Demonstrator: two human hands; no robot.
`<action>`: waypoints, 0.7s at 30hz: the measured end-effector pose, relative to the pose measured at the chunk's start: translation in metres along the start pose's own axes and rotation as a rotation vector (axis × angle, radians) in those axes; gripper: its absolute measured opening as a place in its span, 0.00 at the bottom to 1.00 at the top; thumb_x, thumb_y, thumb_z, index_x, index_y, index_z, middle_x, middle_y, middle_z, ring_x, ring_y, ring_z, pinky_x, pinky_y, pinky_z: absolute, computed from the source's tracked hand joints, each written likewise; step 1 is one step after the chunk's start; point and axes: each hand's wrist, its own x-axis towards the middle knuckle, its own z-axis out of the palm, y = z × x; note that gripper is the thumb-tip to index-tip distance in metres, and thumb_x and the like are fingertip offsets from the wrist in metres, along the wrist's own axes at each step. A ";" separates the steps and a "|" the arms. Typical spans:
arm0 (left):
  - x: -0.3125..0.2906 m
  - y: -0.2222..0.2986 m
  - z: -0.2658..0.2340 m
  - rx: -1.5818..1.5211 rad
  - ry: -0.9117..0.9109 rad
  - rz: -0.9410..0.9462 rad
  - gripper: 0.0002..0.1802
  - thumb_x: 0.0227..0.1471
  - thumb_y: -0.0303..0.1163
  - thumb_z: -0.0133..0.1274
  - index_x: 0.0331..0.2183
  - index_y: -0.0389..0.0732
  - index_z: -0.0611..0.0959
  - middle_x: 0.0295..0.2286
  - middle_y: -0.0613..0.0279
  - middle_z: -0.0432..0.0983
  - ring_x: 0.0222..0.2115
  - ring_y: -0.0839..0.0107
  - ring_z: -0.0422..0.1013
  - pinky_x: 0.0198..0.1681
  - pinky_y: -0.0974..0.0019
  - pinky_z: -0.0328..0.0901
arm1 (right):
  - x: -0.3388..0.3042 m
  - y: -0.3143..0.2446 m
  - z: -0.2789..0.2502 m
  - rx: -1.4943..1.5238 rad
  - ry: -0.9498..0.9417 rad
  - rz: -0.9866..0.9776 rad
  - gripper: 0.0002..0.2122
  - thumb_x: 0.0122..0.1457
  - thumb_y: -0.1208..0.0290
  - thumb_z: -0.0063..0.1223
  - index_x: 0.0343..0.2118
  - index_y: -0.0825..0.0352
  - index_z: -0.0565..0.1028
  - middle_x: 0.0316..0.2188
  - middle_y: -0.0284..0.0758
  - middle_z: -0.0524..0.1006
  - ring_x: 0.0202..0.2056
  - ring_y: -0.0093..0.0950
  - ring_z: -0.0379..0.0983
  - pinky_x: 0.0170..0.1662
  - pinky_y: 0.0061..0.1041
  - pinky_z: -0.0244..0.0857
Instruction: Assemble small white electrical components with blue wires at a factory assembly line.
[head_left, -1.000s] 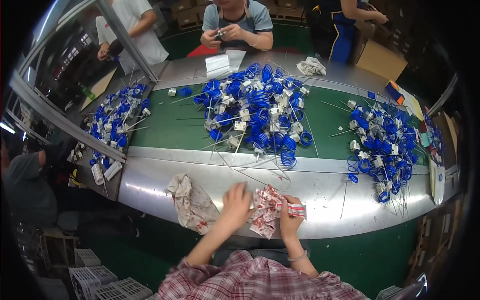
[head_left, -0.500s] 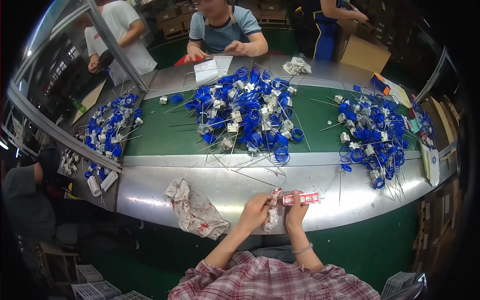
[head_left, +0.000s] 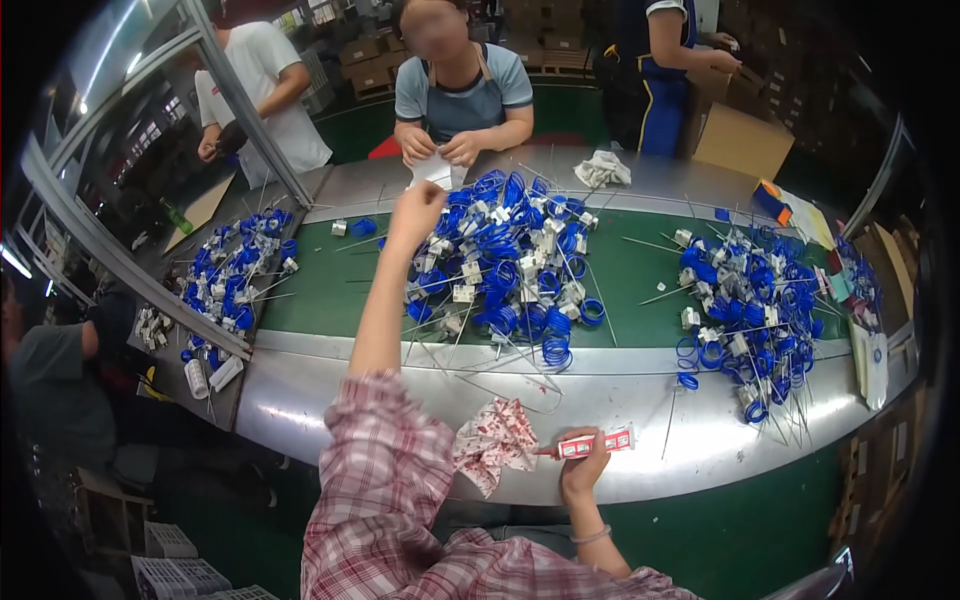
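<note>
My left arm stretches across the bench, and my left hand (head_left: 418,207) is at the far side with its fingers curled, by the lower edge of a white paper sheet (head_left: 436,172). Whether the fingers grip that sheet is hidden. My right hand (head_left: 583,463) is closed around a white and red tube (head_left: 612,441) whose red nozzle points left. Just left of the nozzle lies a crumpled white cloth (head_left: 496,445) with red stains, on the near metal edge. Beyond it spreads a large pile of blue coiled tubes with white blocks and thin metal rods (head_left: 505,250).
A co-worker opposite (head_left: 465,105) has both hands on the paper sheet. More coil piles lie at the right (head_left: 750,300) and left (head_left: 240,265). A white rag (head_left: 602,170) rests on the far edge. A metal frame post (head_left: 250,110) rises at the left.
My left hand has let go of the stained cloth and reached far forward. My right hand still holds the tube. The co-worker's hands have come together on the paper sheet. The view has shifted slightly.
</note>
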 end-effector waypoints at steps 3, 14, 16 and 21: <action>0.020 -0.003 0.037 0.336 -0.772 -0.153 0.20 0.36 0.39 0.53 0.31 0.35 0.76 0.24 0.48 0.74 0.29 0.59 0.71 0.36 0.64 0.64 | 0.002 0.002 -0.005 -0.028 0.036 -0.009 0.20 0.57 0.59 0.31 0.20 0.73 0.68 0.17 0.41 0.70 0.15 0.28 0.66 0.18 0.23 0.63; -0.026 -0.012 0.062 -0.112 -0.217 -0.187 0.23 0.37 0.35 0.58 0.36 0.33 0.73 0.25 0.57 0.72 0.26 0.72 0.69 0.31 0.71 0.63 | 0.007 0.000 -0.008 -0.087 0.042 -0.015 0.20 0.57 0.60 0.32 0.21 0.72 0.68 0.16 0.39 0.70 0.15 0.26 0.66 0.18 0.21 0.62; -0.025 -0.010 0.045 -0.417 -0.087 -0.219 0.23 0.39 0.32 0.57 0.39 0.36 0.70 0.25 0.64 0.71 0.26 0.76 0.66 0.29 0.73 0.62 | 0.006 0.000 -0.005 -0.083 0.044 -0.020 0.19 0.57 0.60 0.32 0.21 0.72 0.68 0.16 0.39 0.70 0.15 0.26 0.66 0.18 0.21 0.62; -0.022 0.002 0.006 -0.390 0.111 0.051 0.23 0.39 0.25 0.55 0.39 0.37 0.65 0.35 0.56 0.66 0.35 0.67 0.65 0.37 0.68 0.61 | 0.006 0.003 -0.006 -0.117 0.048 -0.027 0.20 0.56 0.58 0.30 0.20 0.72 0.66 0.15 0.41 0.69 0.13 0.29 0.65 0.17 0.24 0.62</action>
